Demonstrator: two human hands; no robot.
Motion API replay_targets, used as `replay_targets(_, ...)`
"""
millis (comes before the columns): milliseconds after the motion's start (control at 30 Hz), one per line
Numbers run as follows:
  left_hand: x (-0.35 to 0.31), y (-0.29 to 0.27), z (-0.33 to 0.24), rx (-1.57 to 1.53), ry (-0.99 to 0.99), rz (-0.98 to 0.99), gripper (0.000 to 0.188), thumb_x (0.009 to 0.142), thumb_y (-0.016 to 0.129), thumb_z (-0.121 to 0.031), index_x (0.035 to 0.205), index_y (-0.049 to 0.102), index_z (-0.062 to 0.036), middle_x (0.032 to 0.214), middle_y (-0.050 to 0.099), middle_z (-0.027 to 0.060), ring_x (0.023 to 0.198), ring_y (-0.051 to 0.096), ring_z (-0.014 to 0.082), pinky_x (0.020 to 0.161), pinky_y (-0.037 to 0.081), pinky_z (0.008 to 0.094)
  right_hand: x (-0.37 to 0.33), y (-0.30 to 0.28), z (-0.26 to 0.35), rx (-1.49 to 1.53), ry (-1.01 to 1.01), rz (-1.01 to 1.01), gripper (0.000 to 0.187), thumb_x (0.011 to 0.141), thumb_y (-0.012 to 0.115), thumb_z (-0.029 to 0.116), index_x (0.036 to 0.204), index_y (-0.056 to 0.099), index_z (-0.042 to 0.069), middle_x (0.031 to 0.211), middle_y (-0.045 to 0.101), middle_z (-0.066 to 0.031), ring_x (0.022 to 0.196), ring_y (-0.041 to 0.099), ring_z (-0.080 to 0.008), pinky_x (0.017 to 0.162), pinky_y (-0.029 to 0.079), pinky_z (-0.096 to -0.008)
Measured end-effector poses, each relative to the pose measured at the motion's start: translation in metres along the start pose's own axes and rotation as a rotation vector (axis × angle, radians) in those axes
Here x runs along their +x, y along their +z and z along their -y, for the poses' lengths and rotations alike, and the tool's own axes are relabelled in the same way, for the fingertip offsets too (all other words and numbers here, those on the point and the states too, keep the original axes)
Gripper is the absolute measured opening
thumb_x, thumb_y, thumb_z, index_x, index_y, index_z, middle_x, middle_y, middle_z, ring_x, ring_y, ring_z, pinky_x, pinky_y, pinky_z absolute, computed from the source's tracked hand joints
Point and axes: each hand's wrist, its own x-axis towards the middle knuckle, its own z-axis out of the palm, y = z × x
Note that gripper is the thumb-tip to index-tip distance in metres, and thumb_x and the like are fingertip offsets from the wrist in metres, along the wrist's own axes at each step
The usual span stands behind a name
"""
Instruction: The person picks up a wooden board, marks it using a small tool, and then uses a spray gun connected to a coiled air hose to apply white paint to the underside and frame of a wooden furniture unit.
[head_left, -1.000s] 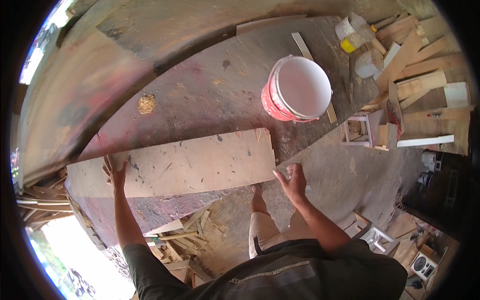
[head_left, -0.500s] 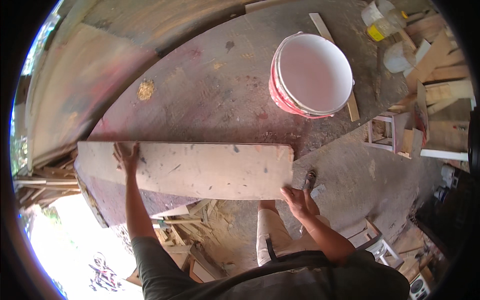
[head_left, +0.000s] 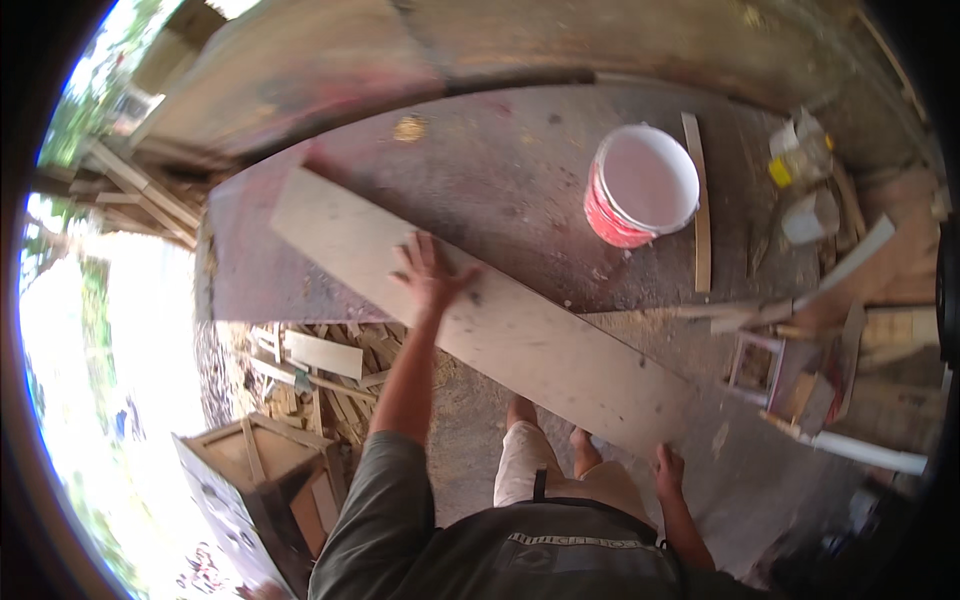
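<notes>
A long pale wooden board with dark marks slants from the far left down to the near right. Its far left part lies over the worktable, while its near right part juts out past the table's edge, over the floor. My left hand rests flat on the board's face, fingers spread. Down at the near right corner, my right hand is closed on the board's end; motion blurs this corner slightly. To the right of the board, a red and white bucket stands on the table.
Beside the bucket lies a narrow wooden strip. Plastic containers sit farther right. Scrap wood is heaped below the table's left part, near a wooden cabinet. A small wooden frame stands at right. Sawdust dots the tabletop.
The board has swung from nearly level to a slant, its right end coming nearer to me. My left hand now sits closer to its middle. The view has shifted too.
</notes>
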Motion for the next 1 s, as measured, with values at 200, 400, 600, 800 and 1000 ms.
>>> replay_targets(200, -0.098, -0.007, -0.05, -0.177, 0.057, 0.19, 0.136, 0.068, 0.066, -0.087, 0.163, 0.006, -0.0121, 0.17, -0.001, 0.0128, 0.156, -0.007, 0.0383, 0.117, -0.001, 0.0728, -0.053, -0.115, 0.026, 0.023, -0.161, -0.006, 0.037, 0.098, 0.062, 0.036, 0.078, 0.052, 0.007, 0.063, 0.042, 0.0025, 0.051, 0.035, -0.0089, 0.047, 0.025, -0.0292)
replay_targets(400, -0.205, 0.014, -0.027, -1.291, -0.849, -0.452, 0.091, 0.088, 0.075, -0.05, 0.154, 0.033, -0.0034, 0.155, 0.039, 0.0189, 0.141, 0.041, 0.0344, 0.11, 0.038, 0.0508, -0.096, -0.158, 0.054, -0.03, -0.373, -0.01, 0.041, 0.101, 0.06, 0.039, 0.08, 0.058, 0.005, 0.061, 0.047, 0.0014, 0.047, 0.04, -0.0081, 0.044, 0.027, -0.0274)
replay_targets(600, -0.219, 0.007, -0.026, -2.295, -0.754, -0.068, 0.042, 0.105, 0.056, -0.03, 0.132, 0.056, 0.0013, 0.136, 0.061, 0.0131, 0.129, 0.054, 0.0302, 0.116, 0.037, 0.0442, -0.148, -0.157, 0.072, -0.101, -0.498, -0.17, 0.036, 0.096, 0.064, 0.032, 0.087, 0.063, -0.002, 0.067, 0.056, -0.0016, 0.054, 0.049, -0.0106, 0.048, 0.036, -0.0293)
replay_targets(800, -0.227, -0.01, -0.03, -2.494, -0.559, -0.185, 0.043, 0.106, 0.053, -0.031, 0.137, 0.054, -0.0008, 0.141, 0.058, 0.0138, 0.13, 0.053, 0.0306, 0.117, 0.036, 0.0479, -0.14, -0.179, 0.046, -0.22, -0.535, -0.152, 0.026, 0.088, 0.065, 0.02, 0.094, 0.066, -0.005, 0.07, 0.058, -0.0038, 0.058, 0.049, -0.0114, 0.051, 0.039, -0.0297)
replay_targets(1000, -0.233, -0.042, 0.003, -2.519, -0.616, -0.253, 0.046, 0.105, 0.054, -0.035, 0.139, 0.055, -0.0047, 0.14, 0.059, 0.0094, 0.128, 0.055, 0.0292, 0.114, 0.04, 0.047, -0.118, -0.164, 0.052, -0.327, -0.683, -0.112, 0.037, 0.095, 0.065, 0.033, 0.085, 0.067, -0.002, 0.075, 0.065, -0.007, 0.066, 0.059, -0.016, 0.059, 0.047, -0.0328)
